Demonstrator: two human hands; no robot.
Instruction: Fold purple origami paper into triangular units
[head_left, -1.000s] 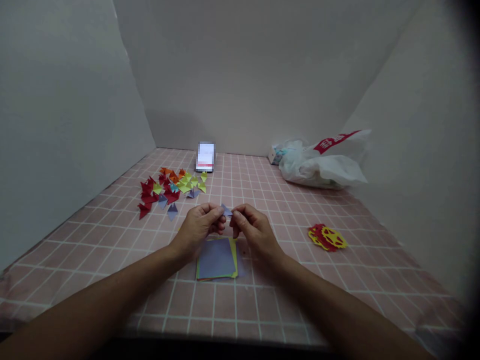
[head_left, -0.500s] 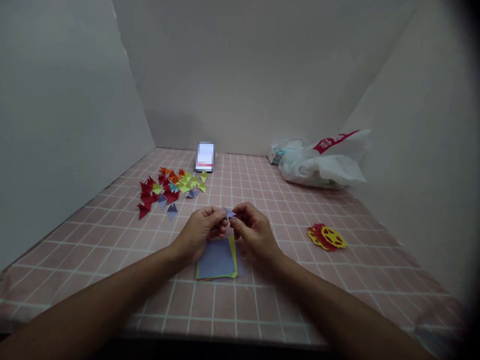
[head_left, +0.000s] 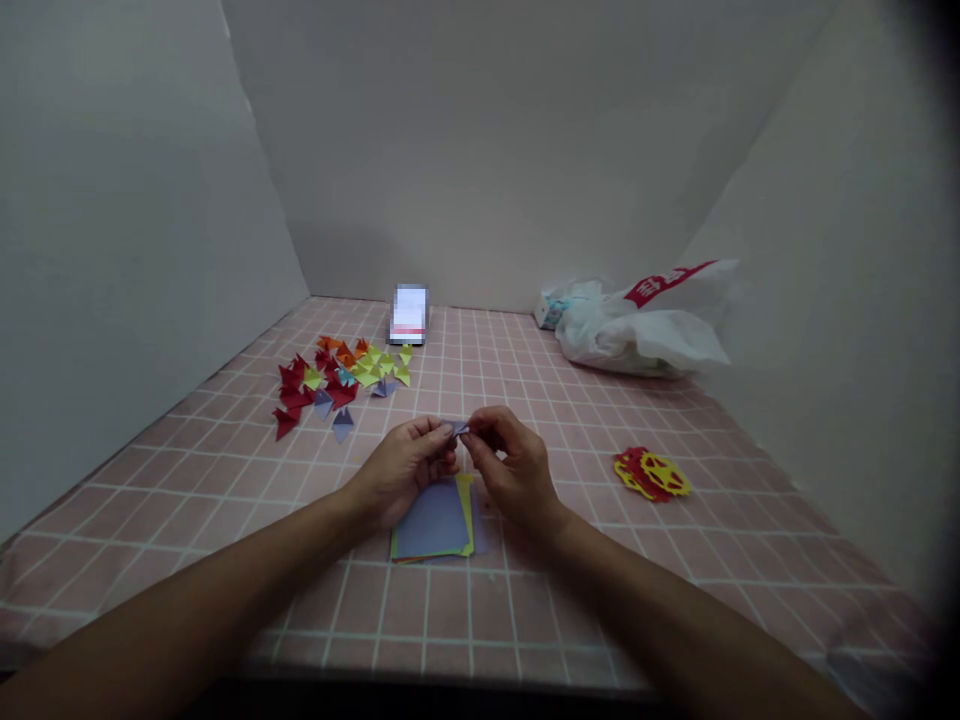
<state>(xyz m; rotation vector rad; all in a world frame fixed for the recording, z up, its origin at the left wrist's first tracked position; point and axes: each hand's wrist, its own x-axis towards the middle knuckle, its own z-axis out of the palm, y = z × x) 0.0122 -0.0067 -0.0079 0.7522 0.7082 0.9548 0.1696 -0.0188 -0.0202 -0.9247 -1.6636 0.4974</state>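
A small folded piece of purple origami paper point(head_left: 457, 427) is held up between both hands near the middle of the table. My left hand point(head_left: 409, 462) pinches its left side between thumb and fingers. At the right end, the thumb and forefinger of my right hand point(head_left: 514, 465) close on a corner. Fingers cover much of the paper. Just below the hands lies a stack of square origami paper point(head_left: 431, 522), purple on top, with yellow and green edges showing. My left wrist partly overlaps the stack.
Several folded paper shapes point(head_left: 341, 390) in red, orange, yellow, blue and purple lie at the left. A phone point(head_left: 409, 315) with a lit screen stands behind them. A white plastic bag point(head_left: 637, 335) rests at the back right; red and yellow cutouts point(head_left: 652, 475) lie nearer.
My right fingers have shifted slightly and now pinch the paper's right corner. The purple paper looks narrower and flatter than before. Nothing else on the table has moved.
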